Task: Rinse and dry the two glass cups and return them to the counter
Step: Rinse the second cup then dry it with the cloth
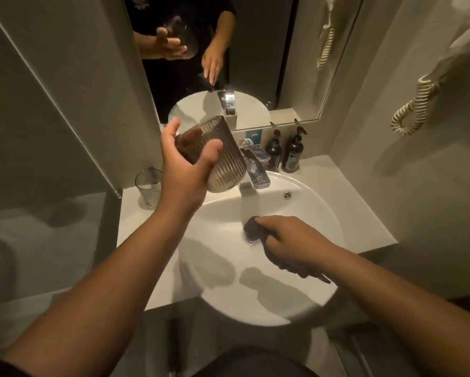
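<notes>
Glass cups: two are in view. One ribbed glass cup [217, 156] is held up above the left rim of the sink [304, 303], tilted with its mouth away from the camera; the left hand [185, 170] grips it, thumb on the near side and fingers curled round the far side, showing through the glass. The second glass cup [147, 188] stands upright on the white tabletop [141, 227], left of the sink and close to the wall, apart from both hands.

The right hand [288, 243] is low in the basin, fingers curled round a dark cloth [253, 227] that lies over the drain, under a stream of water [249, 202] falling from the one chrome faucet [255, 167].

Behind the faucet two dark pump bottles [282, 152] stand side by side on the tabletop against the wall. A mirror [296, 63] above reflects both hands and the raised cup. One coiled cord [410, 110] hangs on the right wall.
</notes>
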